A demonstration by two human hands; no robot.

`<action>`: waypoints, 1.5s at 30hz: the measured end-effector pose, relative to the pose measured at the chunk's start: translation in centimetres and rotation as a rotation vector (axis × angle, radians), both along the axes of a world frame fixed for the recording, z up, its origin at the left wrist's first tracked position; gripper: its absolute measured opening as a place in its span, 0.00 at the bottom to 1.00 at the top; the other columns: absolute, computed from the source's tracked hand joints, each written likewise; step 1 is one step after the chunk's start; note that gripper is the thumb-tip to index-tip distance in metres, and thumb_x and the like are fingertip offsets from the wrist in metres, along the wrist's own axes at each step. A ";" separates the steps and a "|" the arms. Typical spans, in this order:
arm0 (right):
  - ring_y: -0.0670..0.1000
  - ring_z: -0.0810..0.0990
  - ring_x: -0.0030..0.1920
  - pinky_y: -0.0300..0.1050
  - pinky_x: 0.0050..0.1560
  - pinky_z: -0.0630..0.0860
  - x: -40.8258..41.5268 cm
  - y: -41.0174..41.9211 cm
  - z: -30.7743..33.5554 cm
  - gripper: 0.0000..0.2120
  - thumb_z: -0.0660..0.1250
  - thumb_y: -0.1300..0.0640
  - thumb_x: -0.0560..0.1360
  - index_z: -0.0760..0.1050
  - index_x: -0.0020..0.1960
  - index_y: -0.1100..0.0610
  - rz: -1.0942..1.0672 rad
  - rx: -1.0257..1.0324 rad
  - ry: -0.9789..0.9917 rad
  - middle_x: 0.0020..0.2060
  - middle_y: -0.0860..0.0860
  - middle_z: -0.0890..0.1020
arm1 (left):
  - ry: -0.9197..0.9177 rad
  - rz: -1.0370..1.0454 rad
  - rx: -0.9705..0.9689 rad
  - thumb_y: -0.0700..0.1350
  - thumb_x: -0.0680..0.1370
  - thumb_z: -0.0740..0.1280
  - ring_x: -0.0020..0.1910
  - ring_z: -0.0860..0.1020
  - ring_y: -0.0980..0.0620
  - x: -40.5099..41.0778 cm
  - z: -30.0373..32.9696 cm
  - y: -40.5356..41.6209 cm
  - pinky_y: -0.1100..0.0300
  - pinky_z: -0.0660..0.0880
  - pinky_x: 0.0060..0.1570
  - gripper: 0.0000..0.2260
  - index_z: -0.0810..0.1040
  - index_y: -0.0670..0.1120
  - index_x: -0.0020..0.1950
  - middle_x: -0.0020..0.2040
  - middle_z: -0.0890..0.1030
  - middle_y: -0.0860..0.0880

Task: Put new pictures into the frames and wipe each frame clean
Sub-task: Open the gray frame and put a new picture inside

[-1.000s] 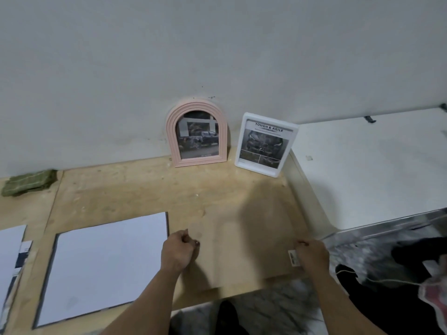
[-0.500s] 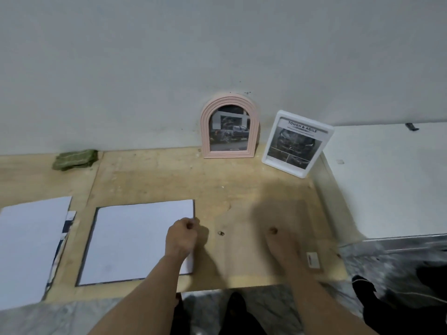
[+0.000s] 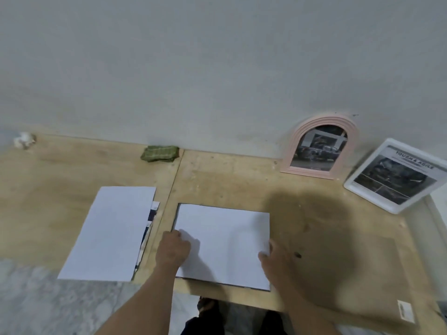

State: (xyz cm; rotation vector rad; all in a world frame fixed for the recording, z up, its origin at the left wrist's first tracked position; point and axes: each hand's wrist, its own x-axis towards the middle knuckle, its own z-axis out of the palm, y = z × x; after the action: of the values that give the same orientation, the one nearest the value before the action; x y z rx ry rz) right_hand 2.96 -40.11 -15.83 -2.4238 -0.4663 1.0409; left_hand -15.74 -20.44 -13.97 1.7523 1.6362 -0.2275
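Surface: plywood counter (image 3: 229,180), set against a grey wall (image 3: 217,56).
Sheet stack, centre: white sheets (image 3: 225,240) lying flat on counter, dark edge showing underneath along left and near sides; near edge sits close to counter's near edge.
Left hand (image 3: 173,249): on left edge of the white sheets, fingers curled over that edge w/ thumb on top; reads as a pinch on the sheet edge.
Right hand (image 3: 273,258): at right edge of the same sheets, approx. mid-height; blurred, fingers look curled at the edge, but grip vs. touch cannot be told.
Sheet stack, left: second white stack (image 3: 108,230), flat, angled, printed pages peeking out on its right side; apart from centre stack.
Arched frame (image 3: 319,147): pink, upright, leaning on wall, far right; holds a dark photo.
Rect. frame (image 3: 396,176): white, just right of arched frame, tilted, holds a printed page w/ heading.
Cloth (image 3: 160,154): green, folded, at wall base, far centre-left.
Label sticker (image 3: 404,310): near-right corner of counter.
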 end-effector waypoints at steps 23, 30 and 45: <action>0.54 0.74 0.57 0.50 0.51 0.74 -2.3 1.7 1.1 0.21 0.61 0.54 0.74 0.68 0.67 0.52 -0.103 -0.121 -0.035 0.61 0.52 0.73 | -0.357 0.117 -0.058 0.38 0.72 0.68 0.33 0.71 0.49 -0.3 -0.1 2.9 0.59 0.66 0.35 0.11 0.69 0.49 0.35 0.32 0.73 0.51; 0.53 0.73 0.47 0.42 0.37 0.69 -2.3 1.7 3.7 0.14 0.60 0.55 0.79 0.71 0.63 0.57 -0.179 0.038 0.030 0.51 0.52 0.75 | -0.650 0.457 -0.363 0.33 0.74 0.72 0.31 0.79 0.47 -2.8 2.7 3.1 0.62 0.74 0.30 0.11 0.72 0.44 0.38 0.39 0.81 0.43; 0.52 0.71 0.32 0.41 0.31 0.63 -5.3 14.1 10.8 0.13 0.69 0.63 0.72 0.74 0.30 0.60 0.098 0.202 0.111 0.30 0.55 0.75 | -0.771 0.873 -0.247 0.36 0.75 0.72 0.49 0.81 0.41 -17.1 5.6 4.9 0.53 0.76 0.43 0.06 0.81 0.43 0.50 0.52 0.84 0.41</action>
State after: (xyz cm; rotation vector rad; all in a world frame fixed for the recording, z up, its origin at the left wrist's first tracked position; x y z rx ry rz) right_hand -2.39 -26.04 -5.01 -2.1727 -0.6251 1.1060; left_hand -32.81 -15.54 -8.32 0.6654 1.5129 0.5632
